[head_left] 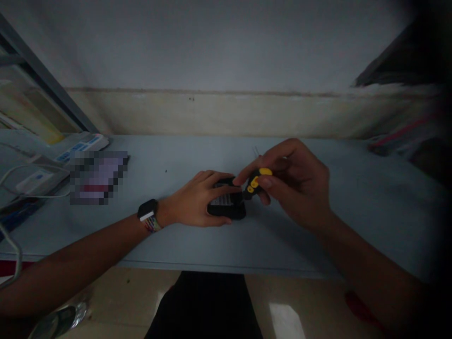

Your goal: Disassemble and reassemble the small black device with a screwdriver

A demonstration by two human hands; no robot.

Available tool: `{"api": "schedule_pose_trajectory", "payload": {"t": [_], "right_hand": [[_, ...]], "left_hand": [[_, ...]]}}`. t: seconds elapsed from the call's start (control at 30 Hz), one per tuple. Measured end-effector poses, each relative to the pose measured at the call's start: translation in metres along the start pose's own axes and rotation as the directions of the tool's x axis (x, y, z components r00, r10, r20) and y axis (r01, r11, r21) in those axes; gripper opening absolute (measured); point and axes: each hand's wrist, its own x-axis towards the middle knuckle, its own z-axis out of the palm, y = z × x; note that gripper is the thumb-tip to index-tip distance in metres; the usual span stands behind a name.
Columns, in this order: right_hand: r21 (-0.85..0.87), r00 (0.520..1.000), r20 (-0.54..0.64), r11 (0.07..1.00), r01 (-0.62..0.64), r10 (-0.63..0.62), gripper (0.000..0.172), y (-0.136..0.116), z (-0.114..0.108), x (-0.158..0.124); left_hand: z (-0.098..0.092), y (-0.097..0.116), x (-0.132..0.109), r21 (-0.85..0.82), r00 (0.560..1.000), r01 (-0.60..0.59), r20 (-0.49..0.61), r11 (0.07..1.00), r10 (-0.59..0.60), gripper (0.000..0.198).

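A small flat black device with a pale printed label lies on the desk. My left hand is closed around it, thumb along the near edge and fingers over the top and far side. In my right hand is a black-and-yellow screwdriver, pinched between thumb and fingers. It tilts down toward the device's right end. I cannot tell exactly where its tip rests. A thin metal piece shows just beyond the right fingers, too blurred to name.
On the left of the light-blue desk are a pixelated flat object, a white power strip and a looping white cable. A wall stands behind. Dark items sit at the far right. A clear container is below at left.
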Motion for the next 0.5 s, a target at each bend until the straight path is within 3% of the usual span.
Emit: {"api": "schedule_pose_trajectory", "payload": {"t": [0.23,0.37,0.5], "right_hand": [[-0.202,0.992,-0.016,0.972,0.123,-0.128,0.015,-0.001,-0.008,-0.004],[-0.192,0.994,0.013,0.975,0.108,-0.107,0.016,-0.002,-0.011,-0.003],[-0.151,0.986,0.118,0.979,0.134,-0.117,0.017,-0.003,-0.014,0.001]], "left_hand": [[-0.001,0.0,0.0,0.0,1.0,-0.014,-0.008,1.0,0.014,0.078],[0.0,-0.001,0.0,-0.015,1.0,-0.007,-0.007,1.0,0.007,0.078],[0.001,-0.003,0.0,-0.027,1.0,-0.002,0.001,1.0,0.002,0.079]]}}
